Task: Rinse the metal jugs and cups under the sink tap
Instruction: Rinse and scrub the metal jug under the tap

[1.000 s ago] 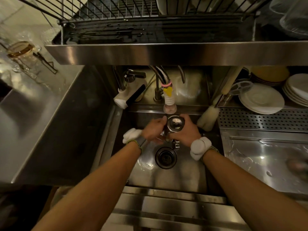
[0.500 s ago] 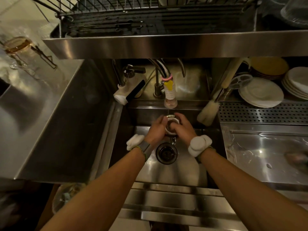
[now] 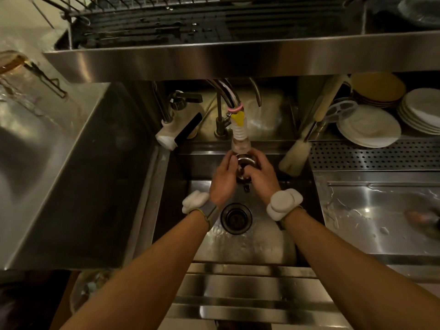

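item: small metal cup (image 3: 245,166), mouth up, directly beneath tap nozzle (image 3: 241,145), over sink (image 3: 262,246). left hand (image 3: 222,181) and right hand (image 3: 260,176) curl around its sides. risk: wet steel slips, cup drops toward drain (image 3: 235,217) below grip.

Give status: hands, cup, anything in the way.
Left hand and right hand both grip the metal cup. Cup mouth-up directly below the tap nozzle, over the sink. Nothing in the way.
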